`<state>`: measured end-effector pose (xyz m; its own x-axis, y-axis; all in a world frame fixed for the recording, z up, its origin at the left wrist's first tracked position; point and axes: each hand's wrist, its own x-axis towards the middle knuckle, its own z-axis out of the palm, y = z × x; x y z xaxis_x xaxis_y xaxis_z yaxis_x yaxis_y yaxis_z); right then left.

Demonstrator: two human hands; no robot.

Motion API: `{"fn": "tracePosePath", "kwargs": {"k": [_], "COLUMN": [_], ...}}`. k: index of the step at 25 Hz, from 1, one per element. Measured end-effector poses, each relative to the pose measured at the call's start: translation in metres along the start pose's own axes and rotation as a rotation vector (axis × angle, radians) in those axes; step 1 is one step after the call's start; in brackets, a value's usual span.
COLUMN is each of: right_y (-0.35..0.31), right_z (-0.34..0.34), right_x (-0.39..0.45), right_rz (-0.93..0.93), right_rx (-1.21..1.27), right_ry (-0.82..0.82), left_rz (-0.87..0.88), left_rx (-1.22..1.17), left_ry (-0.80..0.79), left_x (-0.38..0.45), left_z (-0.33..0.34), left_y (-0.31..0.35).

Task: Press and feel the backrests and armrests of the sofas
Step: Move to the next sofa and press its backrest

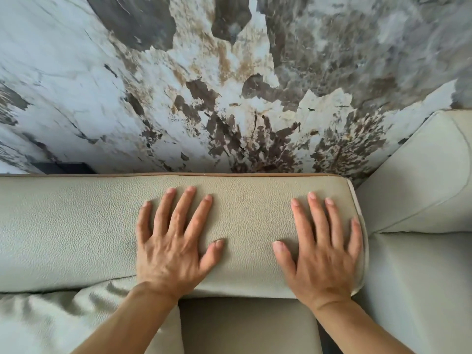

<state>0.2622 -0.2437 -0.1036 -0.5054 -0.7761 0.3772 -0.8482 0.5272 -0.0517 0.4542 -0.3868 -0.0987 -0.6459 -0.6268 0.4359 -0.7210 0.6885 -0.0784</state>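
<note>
A pale grey-green leather sofa backrest (76,226) with brown piping runs across the middle of the view. My left hand (173,241) lies flat on its top, palm down, fingers spread. My right hand (324,249) lies flat the same way near the backrest's right end, its little finger at the piped edge. Neither hand holds anything. To the right a second padded section, an armrest or adjoining backrest (421,180), meets this one at a corner.
A wall (229,85) with a marbled white, grey and brown pattern rises right behind the sofa. Seat cushions (250,325) lie below my wrists, with a wrinkled cushion (51,323) at the lower left. A dark object (63,167) shows behind the backrest at left.
</note>
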Motion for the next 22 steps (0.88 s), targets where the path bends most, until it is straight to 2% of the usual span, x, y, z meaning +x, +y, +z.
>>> {"fn": "tracePosePath", "kwargs": {"k": [22], "right_y": [0.006], "right_z": [0.051], "right_x": [0.127], "right_rz": [-0.076], "right_rx": [0.007], "right_ry": [-0.015], "left_rz": [-0.115], "left_rx": [0.041], "left_ry": [0.111], "left_x": [0.094], "left_z": [0.06], "left_y": [-0.014]}}
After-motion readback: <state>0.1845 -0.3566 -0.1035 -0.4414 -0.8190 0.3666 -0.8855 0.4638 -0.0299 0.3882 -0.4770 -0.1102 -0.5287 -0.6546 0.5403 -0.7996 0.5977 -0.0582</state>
